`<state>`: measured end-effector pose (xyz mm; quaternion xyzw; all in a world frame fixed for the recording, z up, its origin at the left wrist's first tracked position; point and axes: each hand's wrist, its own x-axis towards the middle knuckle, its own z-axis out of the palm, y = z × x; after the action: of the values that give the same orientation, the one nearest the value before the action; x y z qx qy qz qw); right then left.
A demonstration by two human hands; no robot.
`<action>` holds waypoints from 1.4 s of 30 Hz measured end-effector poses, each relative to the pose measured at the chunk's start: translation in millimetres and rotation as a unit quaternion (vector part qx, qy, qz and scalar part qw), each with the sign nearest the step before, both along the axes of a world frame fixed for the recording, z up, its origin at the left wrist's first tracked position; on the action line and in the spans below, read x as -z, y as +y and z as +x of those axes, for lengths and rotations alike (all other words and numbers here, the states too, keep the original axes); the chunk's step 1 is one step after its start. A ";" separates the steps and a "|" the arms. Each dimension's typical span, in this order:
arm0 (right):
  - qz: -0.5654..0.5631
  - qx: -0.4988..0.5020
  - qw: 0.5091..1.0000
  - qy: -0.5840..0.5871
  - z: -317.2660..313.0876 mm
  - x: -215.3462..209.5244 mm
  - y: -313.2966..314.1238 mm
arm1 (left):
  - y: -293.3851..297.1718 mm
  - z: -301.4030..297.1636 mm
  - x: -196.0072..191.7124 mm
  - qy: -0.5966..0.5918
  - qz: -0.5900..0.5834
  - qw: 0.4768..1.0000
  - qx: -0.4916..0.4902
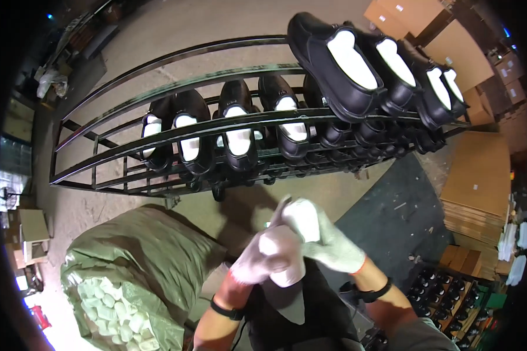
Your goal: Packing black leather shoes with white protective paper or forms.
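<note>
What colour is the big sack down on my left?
Olive green sack, holding white paper wads; the head view shows it.

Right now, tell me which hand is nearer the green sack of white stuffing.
Left. The left hand is just right of the green sack; the right hand lies farther right, beyond the left hand.

Both gloved hands, left hand (267, 255) and right hand (322, 234), clasp a white wad (301, 216).

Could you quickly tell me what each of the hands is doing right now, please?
Left hand: gloved, closed around a white wad of stuffing.
Right hand: gloved, closed on the same white wad of stuffing from the other side.
</note>
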<state>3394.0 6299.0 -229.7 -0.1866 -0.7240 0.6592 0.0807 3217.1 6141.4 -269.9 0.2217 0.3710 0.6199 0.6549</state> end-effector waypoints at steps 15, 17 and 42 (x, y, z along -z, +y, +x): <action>-0.094 0.441 0.880 0.153 34.5 12.0 213.8 | 230.3 73.2 -20.3 0.428 0.088 0.887 -0.148; 0.026 0.494 0.856 0.148 2.5 25.9 236.7 | 245.6 51.2 16.3 0.751 0.214 0.622 -0.058; 0.597 0.170 0.782 0.056 0.2 23.2 221.1 | 189.8 93.0 31.4 0.172 -0.060 0.958 -0.221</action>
<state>3394.2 6520.2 -252.9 -0.1834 -0.9236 0.0801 0.3270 3310.2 6331.2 -301.3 0.1980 0.5542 0.6786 0.4395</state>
